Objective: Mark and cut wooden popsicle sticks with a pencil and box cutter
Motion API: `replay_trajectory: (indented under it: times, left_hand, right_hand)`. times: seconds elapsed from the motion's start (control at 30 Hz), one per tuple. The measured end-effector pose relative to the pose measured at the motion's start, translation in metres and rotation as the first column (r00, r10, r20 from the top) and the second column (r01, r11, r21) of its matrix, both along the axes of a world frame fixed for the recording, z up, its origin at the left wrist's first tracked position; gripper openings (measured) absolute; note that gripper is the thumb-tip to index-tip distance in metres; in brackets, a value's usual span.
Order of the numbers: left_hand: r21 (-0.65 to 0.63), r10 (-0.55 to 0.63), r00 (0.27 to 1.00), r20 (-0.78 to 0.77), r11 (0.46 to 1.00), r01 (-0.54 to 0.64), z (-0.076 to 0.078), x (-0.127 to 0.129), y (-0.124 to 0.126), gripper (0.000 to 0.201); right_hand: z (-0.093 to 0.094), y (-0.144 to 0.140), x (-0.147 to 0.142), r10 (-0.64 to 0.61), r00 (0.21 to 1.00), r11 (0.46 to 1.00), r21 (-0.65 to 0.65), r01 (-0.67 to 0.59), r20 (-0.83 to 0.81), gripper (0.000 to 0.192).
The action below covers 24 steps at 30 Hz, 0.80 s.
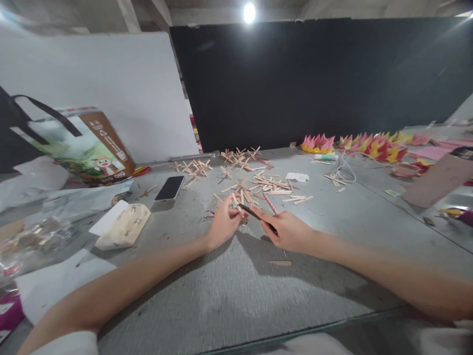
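The left hand (225, 221) pinches a flat, pale wooden stick (235, 199) above the grey metal-like desk (221, 301); the right hand (286, 230) is closed around a slim dark tool (250, 211) (its tip is at the stick).

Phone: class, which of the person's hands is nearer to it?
Left. The left hand is to the right of the phone and lower in view; the right hand is farther right, beyond the left.
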<state>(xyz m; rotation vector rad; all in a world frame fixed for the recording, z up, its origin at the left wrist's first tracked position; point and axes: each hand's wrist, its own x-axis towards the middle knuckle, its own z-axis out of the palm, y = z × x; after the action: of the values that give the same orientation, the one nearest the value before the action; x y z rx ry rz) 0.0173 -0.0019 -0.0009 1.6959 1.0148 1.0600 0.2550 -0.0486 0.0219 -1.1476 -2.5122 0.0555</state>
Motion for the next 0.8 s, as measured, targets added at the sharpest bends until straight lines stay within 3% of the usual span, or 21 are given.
replay_trajectory:
  times: [0.17, 0.4, 0.63, 0.8]
  left_hand:
    - [0.013, 0.005, 1.0, 0.004, 1.0, -0.005, -0.001, 0.0, 0.0, 0.058]
    - [0.02, 0.011, 1.0, 0.024, 1.0, -0.012, -0.005, -0.002, 0.003, 0.061]
    - [0.026, 0.023, 1.0, -0.007, 0.999, -0.023, -0.004, 0.0, 0.003, 0.053]
    - [-0.011, 0.018, 1.0, 0.018, 1.0, -0.018, -0.003, -0.001, 0.003, 0.054]
  right_hand:
    - [0.02, 0.002, -0.001, -0.027, 1.0, 1.0, -0.015, 0.027, 0.007, 0.058]
    - [-0.007, 0.001, -0.007, -0.023, 1.0, 1.0, -0.007, 0.023, 0.011, 0.066]
    - [0.026, 0.006, -0.003, -0.008, 0.999, 0.996, -0.09, 0.005, -0.032, 0.057]
    - [0.009, 0.003, -0.009, -0.031, 0.999, 0.998, -0.047, 0.029, -0.037, 0.063]
